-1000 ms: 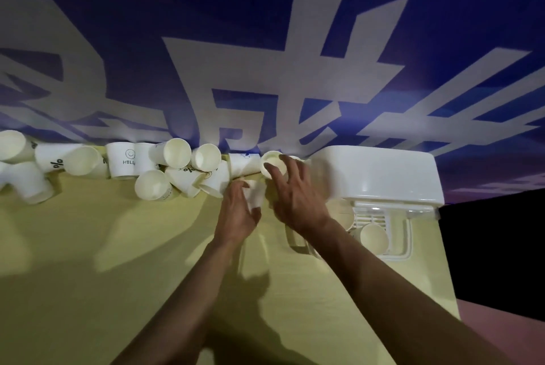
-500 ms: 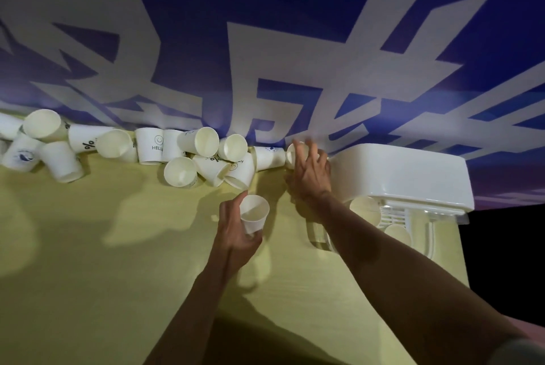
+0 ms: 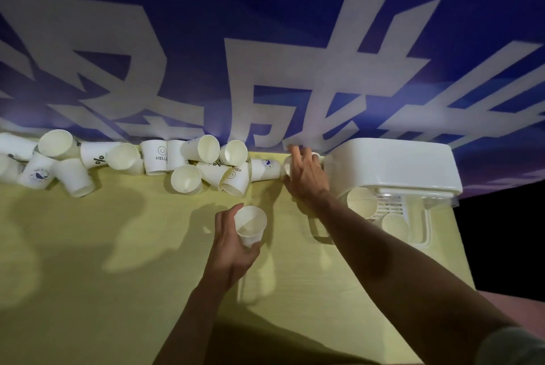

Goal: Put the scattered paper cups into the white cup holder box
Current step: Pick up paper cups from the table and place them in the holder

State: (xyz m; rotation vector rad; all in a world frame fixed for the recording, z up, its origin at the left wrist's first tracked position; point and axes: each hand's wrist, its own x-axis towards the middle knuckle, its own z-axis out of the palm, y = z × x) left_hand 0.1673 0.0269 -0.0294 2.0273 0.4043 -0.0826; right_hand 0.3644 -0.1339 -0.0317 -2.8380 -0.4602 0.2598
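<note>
Paper cup (image 3: pixel 250 224) gripped in left hand (image 3: pixel 231 249); right hand (image 3: pixel 306 176) grasps another cup (image 3: pixel 288 165)

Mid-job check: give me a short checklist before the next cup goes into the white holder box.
1. Left hand grips a paper cup, mouth up: ok.
2. Right hand closed on the cup by the wall: cannot tell, fingers hide it.
3. White cup holder box within reach, beside the right hand: ok.
4. Box already holds cups: ok.
5. Free slot for the next cup: cannot tell.
6. Scattered cups cleared from the table: not ok.
</note>
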